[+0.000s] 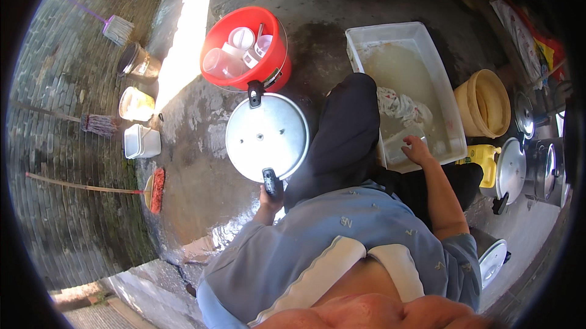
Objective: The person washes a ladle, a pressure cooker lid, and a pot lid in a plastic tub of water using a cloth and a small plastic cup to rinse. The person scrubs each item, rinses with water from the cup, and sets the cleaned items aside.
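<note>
My left hand (269, 201) grips the black handle of a round aluminium pressure-cooker lid (260, 146), held to the left of my knee. A second, shorter black handle (255, 93) is on the lid's far rim, close to the red bucket. My right hand (416, 149) hovers over the near end of a white plastic tub (442, 100) of cloudy water, fingers apart and apparently holding nothing. Below those fingers is a translucent plastic container (403, 142), partly in the water. A wet whitish cloth or bag (404, 107) lies beyond it.
A red bucket (279, 65) holds plastic cups and containers. On the right stand a beige bucket (461, 107), a yellow jug (487, 164) and several lidded pots (510, 171). Brooms (155, 190) and small buckets (149, 141) line the brick wall at left. The floor is wet.
</note>
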A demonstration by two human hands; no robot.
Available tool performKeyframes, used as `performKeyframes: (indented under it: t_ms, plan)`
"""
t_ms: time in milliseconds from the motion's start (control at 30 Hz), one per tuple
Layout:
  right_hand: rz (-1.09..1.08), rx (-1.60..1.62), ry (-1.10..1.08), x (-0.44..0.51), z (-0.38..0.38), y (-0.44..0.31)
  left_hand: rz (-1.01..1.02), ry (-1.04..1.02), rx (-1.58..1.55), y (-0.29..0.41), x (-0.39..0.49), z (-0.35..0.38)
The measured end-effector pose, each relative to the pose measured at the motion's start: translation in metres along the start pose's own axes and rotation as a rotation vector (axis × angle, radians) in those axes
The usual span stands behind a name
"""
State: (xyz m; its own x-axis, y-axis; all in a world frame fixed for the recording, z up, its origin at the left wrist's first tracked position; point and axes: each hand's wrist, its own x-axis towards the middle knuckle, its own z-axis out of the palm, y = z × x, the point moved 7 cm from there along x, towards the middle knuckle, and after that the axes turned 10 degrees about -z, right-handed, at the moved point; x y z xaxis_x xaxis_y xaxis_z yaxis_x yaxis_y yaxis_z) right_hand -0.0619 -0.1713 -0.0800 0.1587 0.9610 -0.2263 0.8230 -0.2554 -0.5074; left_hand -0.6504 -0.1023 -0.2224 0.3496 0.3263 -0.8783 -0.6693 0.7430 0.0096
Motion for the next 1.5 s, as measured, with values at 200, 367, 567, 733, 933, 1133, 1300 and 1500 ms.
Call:
performKeyframes:
  t_ms: [200,367,567,733,933,1133,1300,1500]
  plan:
    - [0.055,0.021,-0.022,-0.012,0.003,0.013,-0.158,0.008,-0.135,-0.011,0.016,-0.015]
    - [0.115,-0.013,-0.069,-0.016,0.007,0.015,-0.066,0.018,-0.37,-0.008,0.024,-0.017]
    - [0.056,-0.022,-0.024,-0.017,0.003,0.008,0.074,0.053,-0.577,0.042,0.021,-0.039]
    - [0.072,-0.015,-0.067,-0.016,0.011,0.007,0.256,0.011,-0.319,0.078,0.016,-0.054]
    - [0.077,-0.007,-0.092,-0.018,0.011,0.003,-0.04,0.119,-0.127,0.099,0.008,-0.042]
    - [0.116,-0.004,-0.072,-0.017,0.003,0.001,-0.09,0.361,-0.027,0.13,0.0,-0.031]
    - [0.055,0.039,-0.063,-0.015,0.006,-0.004,0.011,-0.11,0.338,0.119,-0.05,0.007]
    - [0.015,0.013,-0.123,-0.015,0.01,-0.004,0.234,-0.39,0.553,0.091,-0.138,0.121]
